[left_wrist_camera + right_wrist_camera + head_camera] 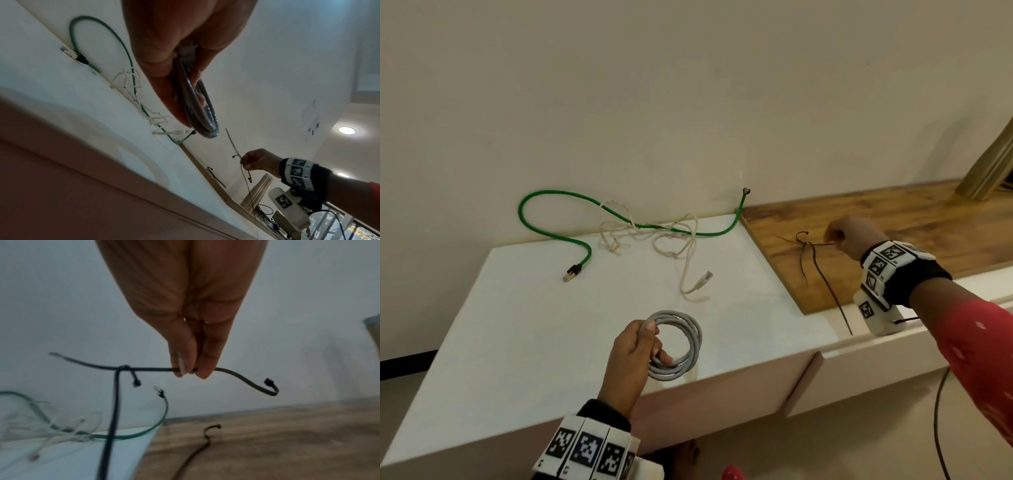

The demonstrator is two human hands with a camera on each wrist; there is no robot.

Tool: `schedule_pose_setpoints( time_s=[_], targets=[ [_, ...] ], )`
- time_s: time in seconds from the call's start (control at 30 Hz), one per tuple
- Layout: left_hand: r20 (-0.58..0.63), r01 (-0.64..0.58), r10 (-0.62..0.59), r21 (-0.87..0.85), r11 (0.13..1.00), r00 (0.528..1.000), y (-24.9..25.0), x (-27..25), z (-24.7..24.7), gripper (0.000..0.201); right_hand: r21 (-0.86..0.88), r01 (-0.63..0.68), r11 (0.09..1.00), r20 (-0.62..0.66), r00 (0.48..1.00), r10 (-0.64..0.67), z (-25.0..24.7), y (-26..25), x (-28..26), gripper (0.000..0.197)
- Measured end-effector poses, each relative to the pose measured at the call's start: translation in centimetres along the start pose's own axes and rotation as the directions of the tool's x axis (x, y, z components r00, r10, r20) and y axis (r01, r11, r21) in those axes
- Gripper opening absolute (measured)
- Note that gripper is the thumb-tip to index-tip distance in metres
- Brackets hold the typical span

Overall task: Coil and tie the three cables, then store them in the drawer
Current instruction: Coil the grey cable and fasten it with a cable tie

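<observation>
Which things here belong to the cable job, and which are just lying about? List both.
Job:
- coiled grey cable, held by left hand
- loose green cable
- tangled cream cable
- thin black cable ties, one pinched by right hand
- beige drawer front

Lying about:
- brown wooden board
- gold metal post

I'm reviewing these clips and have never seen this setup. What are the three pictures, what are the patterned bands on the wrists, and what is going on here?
There is no robot: a person works bare-handed, with cameras on the head and on each wrist. The patterned bands hold the wrist cameras. The wide picture is the head view; the other two look along each hand at its fingers.

The left hand grips a coiled grey cable over the white cabinet top. The right hand pinches a black zip tie, with another tie hooked on it, above the wooden shelf. One more tie lies on the shelf.

A green cable and a white cable lie uncoiled and tangled on the cabinet top.
</observation>
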State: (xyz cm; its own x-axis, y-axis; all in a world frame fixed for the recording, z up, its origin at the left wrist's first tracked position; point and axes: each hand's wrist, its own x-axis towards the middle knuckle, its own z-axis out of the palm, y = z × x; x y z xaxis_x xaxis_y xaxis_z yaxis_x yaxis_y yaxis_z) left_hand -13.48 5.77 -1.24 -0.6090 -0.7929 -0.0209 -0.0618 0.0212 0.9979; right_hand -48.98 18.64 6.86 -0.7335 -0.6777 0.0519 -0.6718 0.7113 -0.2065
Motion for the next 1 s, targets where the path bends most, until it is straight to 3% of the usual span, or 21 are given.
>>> schedule_pose_setpoints(
  time_s=[0.13, 0.23, 0.33, 0.47, 0.6, 0.73, 0.9, 1.0],
  targets=[
    [-0.020, -0.018, 0.018, 0.010, 1.000, 1.000, 1.2, -1.3, -0.3, 0.028, 0.215, 0.072, 0.974, -0.023, 0.997, -0.069, -2.4, -4.1, -4.6, 0.009],
    [-0.058, -0.041, 0.042, 0.021, 0.999, 0.997, 2.1, -2.6, -0.7, 0.028, 0.498, 0.098, 0.862, 0.026, 0.992, -0.127, -3.2, -7.1, -8.5, 0.007],
    [-0.070, -0.046, 0.049, 0.038, 0.998, 0.996, 2.4, -3.5, -0.3, 0.028, 0.632, 0.078, 0.771, 0.043, 0.990, -0.135, -2.2, -8.9, -10.4, 0.008],
    [-0.070, -0.054, 0.060, 0.087, 0.995, 0.996, 1.9, -4.0, 0.1, 0.029, 0.654, -0.060, 0.754, 0.173, 0.982, -0.071, 1.7, -10.5, -9.8, 0.024],
    [-0.100, -0.045, 0.056, 0.108, 0.993, 0.993, 1.2, -3.9, -0.9, 0.030, 0.617, -0.220, 0.755, 0.258, 0.964, 0.070, 4.4, -11.6, -7.3, 0.013],
    [-0.136, -0.040, 0.054, 0.106, 0.994, 0.989, 0.5, -3.0, -2.3, 0.029, 0.584, -0.316, 0.748, 0.262, 0.945, 0.195, 5.3, -12.3, -5.2, 0.017],
    [-0.152, -0.015, 0.032, 0.108, 0.994, 0.988, -0.6, -2.5, -2.9, 0.030, 0.542, -0.356, 0.761, 0.369, 0.915, 0.165, 5.6, -11.5, -4.9, 0.036],
    [-0.158, -0.004, 0.019, 0.096, 0.995, 0.987, -1.0, -2.5, -2.8, 0.028, 0.643, -0.354, 0.680, 0.442, 0.896, 0.048, 4.9, -10.8, -5.5, 0.042]
  ],
)
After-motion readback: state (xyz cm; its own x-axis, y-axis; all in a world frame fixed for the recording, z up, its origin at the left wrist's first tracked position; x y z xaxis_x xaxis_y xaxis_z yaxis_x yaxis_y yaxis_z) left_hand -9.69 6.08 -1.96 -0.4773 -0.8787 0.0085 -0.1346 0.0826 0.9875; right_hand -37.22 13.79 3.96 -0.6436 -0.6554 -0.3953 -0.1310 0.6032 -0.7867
